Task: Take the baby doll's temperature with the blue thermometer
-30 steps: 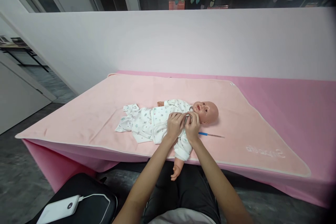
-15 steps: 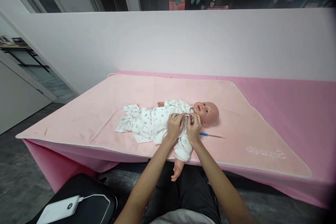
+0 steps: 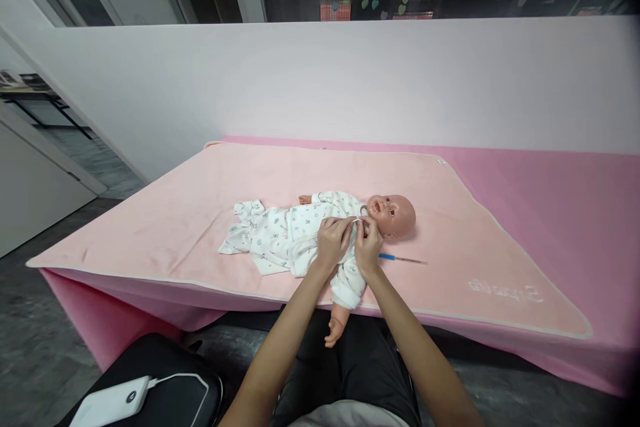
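Two hands, the left hand (image 3: 333, 240) and the right hand (image 3: 368, 245), meet over the chest of a baby doll (image 3: 317, 213), which lies on its back on a pale pink blanket (image 3: 175, 207) spread over the pink-draped counter (image 3: 565, 207). In each, the grip is drawn together at the fingertips, pinching the white printed baby outfit (image 3: 273, 230) just below the doll's neck; the exact bit held is too small to tell. The doll's near arm (image 3: 339, 320) reaches past the counter's edge. Near the doll's head, on its near side, lies a blue-handled thin rod (image 3: 389, 256). Well apart from the doll, below the counter, a white power bank (image 3: 111, 404) rests on a black case (image 3: 160, 360).
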The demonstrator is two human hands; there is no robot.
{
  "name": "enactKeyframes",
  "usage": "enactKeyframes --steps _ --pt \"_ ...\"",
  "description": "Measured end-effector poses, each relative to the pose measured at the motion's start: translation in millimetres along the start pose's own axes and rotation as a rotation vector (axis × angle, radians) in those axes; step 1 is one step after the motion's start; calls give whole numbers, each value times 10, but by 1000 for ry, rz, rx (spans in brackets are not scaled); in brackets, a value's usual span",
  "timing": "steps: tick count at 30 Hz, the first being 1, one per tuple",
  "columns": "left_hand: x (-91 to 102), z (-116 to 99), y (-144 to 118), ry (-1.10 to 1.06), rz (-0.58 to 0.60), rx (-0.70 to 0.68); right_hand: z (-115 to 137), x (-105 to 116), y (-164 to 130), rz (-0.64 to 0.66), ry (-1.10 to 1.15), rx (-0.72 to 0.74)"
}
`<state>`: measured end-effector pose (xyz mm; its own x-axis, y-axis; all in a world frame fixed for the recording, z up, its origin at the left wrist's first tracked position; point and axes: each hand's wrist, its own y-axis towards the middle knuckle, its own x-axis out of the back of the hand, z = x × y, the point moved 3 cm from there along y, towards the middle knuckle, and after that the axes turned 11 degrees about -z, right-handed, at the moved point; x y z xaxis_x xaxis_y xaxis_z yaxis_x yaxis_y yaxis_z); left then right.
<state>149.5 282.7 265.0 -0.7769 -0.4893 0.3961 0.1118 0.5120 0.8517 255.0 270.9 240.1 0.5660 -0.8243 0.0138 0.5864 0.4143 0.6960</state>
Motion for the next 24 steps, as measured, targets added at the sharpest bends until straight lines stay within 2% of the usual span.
enactKeyframes --steps 8,24 --pt "-3 9 -4 15 22 -3 22 -12 -15 28 -11 28" --pt "25 -17 -17 -10 -38 1 -17 15 0 -18 100 -182"
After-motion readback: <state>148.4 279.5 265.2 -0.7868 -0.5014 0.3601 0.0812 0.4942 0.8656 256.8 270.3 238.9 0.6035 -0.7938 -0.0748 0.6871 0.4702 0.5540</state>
